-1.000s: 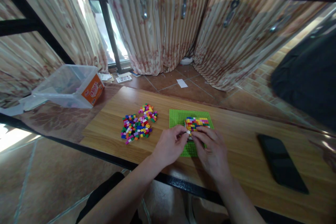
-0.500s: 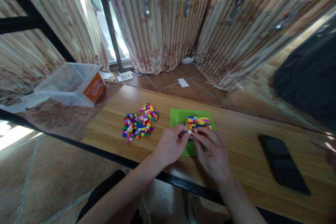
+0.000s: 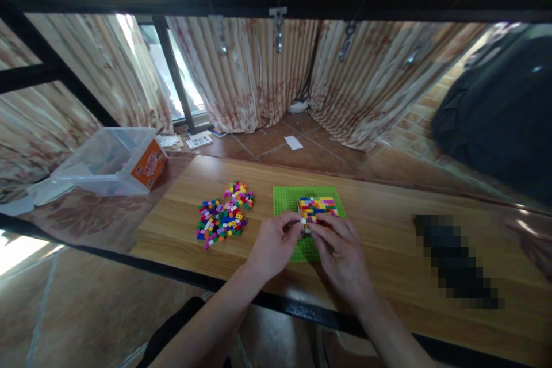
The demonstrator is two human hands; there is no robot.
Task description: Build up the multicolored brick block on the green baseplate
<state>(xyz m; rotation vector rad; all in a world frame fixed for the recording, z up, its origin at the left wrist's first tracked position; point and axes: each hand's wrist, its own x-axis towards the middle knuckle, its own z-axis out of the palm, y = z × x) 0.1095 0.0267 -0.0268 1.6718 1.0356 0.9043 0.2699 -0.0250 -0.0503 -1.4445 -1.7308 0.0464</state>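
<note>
- My left hand (image 3: 272, 245) is pinching a small white brick (image 3: 303, 221) between thumb and forefinger, so the brick sits at the far right end of that hand, right at the fingertips.
- My right hand (image 3: 344, 245) is bent in from the right, its fingertips just beside the same white brick; I cannot tell whether they grip it too or only steady what is around it.
- The multicoloured brick block (image 3: 319, 204) lies just beyond both my hands, farther from me than the white brick and a little to its right; my right fingers hide part of its near side.
- That block stands on the green studded baseplate (image 3: 284, 198), whose near part shows between my wrists and whose far left corner is bare.
- To the left of my left hand, well apart from it, loose coloured bricks (image 3: 219, 219) are spread on the wooden counter (image 3: 172, 215) in an uneven heap.
- Well to the right of my right hand, a dark, pixelated object (image 3: 455, 261) lies slantwise on the counter.
- Past the counter's far left end is a clear plastic bin (image 3: 103, 175) with an orange label (image 3: 149, 167).
</note>
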